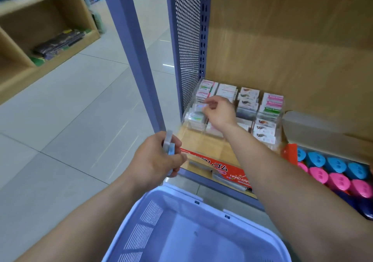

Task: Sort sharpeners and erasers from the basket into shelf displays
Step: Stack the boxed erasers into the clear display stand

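Note:
A pale blue plastic basket (201,199) sits at the bottom of the view in front of the shelf. My left hand (155,161) grips a small stack of packaged erasers (169,143) just above the basket's far rim. My right hand (220,110) reaches into the clear acrylic eraser display (269,118) on the wooden shelf, pinching one packaged eraser (199,106) over its left column. Pink and blue sharpeners (335,173) fill a tray at the right of the shelf.
A red and white eraser box (222,168) lies along the shelf's front edge. A purple perforated side panel (187,40) and post (131,50) bound the shelf on the left. Another wooden shelf unit (40,29) stands across the tiled aisle.

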Available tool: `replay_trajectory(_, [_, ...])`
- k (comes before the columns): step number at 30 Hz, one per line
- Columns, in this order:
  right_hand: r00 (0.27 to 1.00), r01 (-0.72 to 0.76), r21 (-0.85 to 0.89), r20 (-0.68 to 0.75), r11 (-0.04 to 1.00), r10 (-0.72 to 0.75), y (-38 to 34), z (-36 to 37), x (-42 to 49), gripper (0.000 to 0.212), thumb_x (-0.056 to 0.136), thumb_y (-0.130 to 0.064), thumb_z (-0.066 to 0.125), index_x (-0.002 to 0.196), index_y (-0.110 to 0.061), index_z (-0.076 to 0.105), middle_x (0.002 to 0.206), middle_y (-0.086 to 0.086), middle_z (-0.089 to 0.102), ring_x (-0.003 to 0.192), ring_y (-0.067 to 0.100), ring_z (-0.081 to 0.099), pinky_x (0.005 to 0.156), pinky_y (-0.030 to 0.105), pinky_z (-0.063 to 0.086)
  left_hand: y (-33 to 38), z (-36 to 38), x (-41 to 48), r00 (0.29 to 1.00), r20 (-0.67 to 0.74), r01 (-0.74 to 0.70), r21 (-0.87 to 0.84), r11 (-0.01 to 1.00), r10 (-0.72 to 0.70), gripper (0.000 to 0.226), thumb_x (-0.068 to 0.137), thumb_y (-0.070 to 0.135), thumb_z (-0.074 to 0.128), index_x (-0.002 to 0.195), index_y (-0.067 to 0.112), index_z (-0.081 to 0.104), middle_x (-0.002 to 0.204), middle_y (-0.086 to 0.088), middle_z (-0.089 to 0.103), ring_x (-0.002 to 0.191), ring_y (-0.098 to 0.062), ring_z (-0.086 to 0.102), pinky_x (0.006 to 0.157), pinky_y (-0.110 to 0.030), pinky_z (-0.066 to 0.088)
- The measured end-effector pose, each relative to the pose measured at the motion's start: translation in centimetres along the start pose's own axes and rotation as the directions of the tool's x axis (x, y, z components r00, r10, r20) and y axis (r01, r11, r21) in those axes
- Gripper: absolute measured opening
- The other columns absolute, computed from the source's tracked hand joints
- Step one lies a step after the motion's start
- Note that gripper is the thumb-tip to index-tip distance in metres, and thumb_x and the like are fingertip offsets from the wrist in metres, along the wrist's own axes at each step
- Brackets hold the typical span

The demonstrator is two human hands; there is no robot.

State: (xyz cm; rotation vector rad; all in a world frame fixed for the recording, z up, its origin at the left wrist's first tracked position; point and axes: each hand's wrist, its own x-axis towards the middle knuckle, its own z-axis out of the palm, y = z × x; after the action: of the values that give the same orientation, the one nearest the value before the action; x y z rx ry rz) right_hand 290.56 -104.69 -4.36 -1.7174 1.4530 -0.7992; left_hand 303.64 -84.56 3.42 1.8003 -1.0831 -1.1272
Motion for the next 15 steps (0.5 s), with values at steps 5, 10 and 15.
replay_trajectory(5, [0.988, 0.139, -0.324, 0.106, 0.936, -0.11, 0.7, 0.6, 0.6, 0.03, 0.094, -0.021, 0.065, 0.123, -0.018, 0.07, 0.127, 0.008, 0.054, 0.107, 0.024, 0.06, 0.098, 0.031, 0.048, -0.5, 0.1, 0.7, 1.0, -0.016, -0.003, 0.105, 0.994, 0.005, 0.019, 0.083, 0.006, 0.077, 0.089, 0.012, 0.06, 0.069, -0.003, 0.059, 0.047, -0.012, 0.055, 0.047, -0.021, 0.048])
replay_trajectory(10, [0.945, 0.228, 0.104, 0.215, 0.968, -0.246, -4.1, -3.1, -6.4, 0.012, 0.096, -0.022, 0.065, 0.087, -0.023, 0.073, 0.078, -0.013, 0.068, 0.071, 0.004, 0.062, 0.07, 0.024, 0.048, -0.1, 0.7, 0.6, 0.999, 0.003, -0.032, 0.159, 0.987, 0.032, 0.019, 0.083, 0.007, 0.077, 0.09, 0.013, 0.061, 0.076, -0.003, 0.06, 0.05, -0.015, 0.055, 0.051, -0.026, 0.052])
replay_trajectory(15, [0.853, 0.093, 0.247, 0.479, 0.964, -0.205, -7.4, -5.6, -12.0, 0.012, 0.088, -0.022, 0.076, 0.092, -0.013, 0.07, 0.068, 0.002, 0.069, 0.06, 0.014, 0.064, 0.059, 0.029, 0.052, 1.1, 1.3, -0.7, 0.995, 0.042, -0.095, 0.178, 0.979, 0.089, 0.025, 0.084, 0.01, 0.077, 0.095, 0.021, 0.057, 0.078, 0.0, 0.061, 0.051, -0.01, 0.057, 0.043, -0.017, 0.043])
